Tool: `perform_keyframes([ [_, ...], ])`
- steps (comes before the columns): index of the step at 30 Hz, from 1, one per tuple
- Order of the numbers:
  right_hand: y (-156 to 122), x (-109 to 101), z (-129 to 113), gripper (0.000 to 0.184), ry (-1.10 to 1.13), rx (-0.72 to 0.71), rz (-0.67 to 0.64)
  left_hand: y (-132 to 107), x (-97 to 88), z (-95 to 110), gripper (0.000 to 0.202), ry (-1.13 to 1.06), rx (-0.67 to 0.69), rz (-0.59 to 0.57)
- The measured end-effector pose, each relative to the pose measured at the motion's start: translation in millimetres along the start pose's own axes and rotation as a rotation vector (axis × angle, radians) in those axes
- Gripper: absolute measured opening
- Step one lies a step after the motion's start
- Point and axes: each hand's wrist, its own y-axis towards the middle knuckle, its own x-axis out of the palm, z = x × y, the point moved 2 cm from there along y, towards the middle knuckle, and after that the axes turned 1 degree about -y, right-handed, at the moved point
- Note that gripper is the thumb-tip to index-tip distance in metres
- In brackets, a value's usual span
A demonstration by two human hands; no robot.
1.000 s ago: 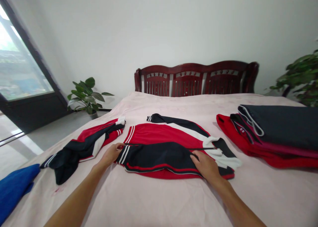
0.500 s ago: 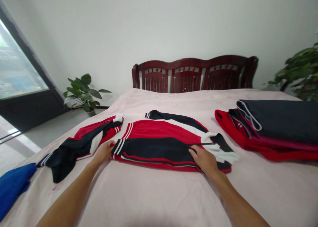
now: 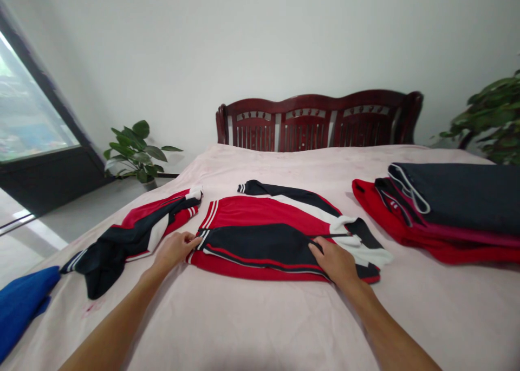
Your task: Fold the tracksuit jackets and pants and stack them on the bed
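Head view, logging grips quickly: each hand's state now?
Left hand: closed, pinching the sleeve's striped cuff.
Right hand: on the same sleeve, closed or not unclear.

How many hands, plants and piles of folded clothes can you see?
Hands: 2 (left hand, right hand)
Plants: 2 (potted plant, leafy plant)
Piles of folded clothes: 1 (stack of folded clothes)
Total: 5

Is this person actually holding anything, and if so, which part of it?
Yes: the left hand pinches the striped cuff of a black sleeve on a red track jacket. The right hand's fingers seem to grip that sleeve's upper edge.
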Motion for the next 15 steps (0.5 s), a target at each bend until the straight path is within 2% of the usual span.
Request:
perform_keyframes([
  [3, -0.2, -0.8, 0.1, 0.035, 0.014, 0.002, -0.008, 2.3, 1.5, 12.2, 0.033, -0.138, -0.069, -0.012],
  [6, -0.5, -0.9, 0.8, 0.035, 0.034, -0.005, -0.009, 3.4, -1.6, 17.8, 0.028, -0.276, -0.167, 0.026],
  [10, 0.1, -3.2, 3.0, 0.034, 0.057, -0.011, 0.0, -1.3, -8.8, 6.5, 0.028, -0.338, -0.292, 0.088],
  [15, 2.6, -8.7, 12.2, 0.038, 0.016, 0.014, -0.024, -17.6, -2.4, -11.4, 0.022, -0.427, -0.36, 0.024],
])
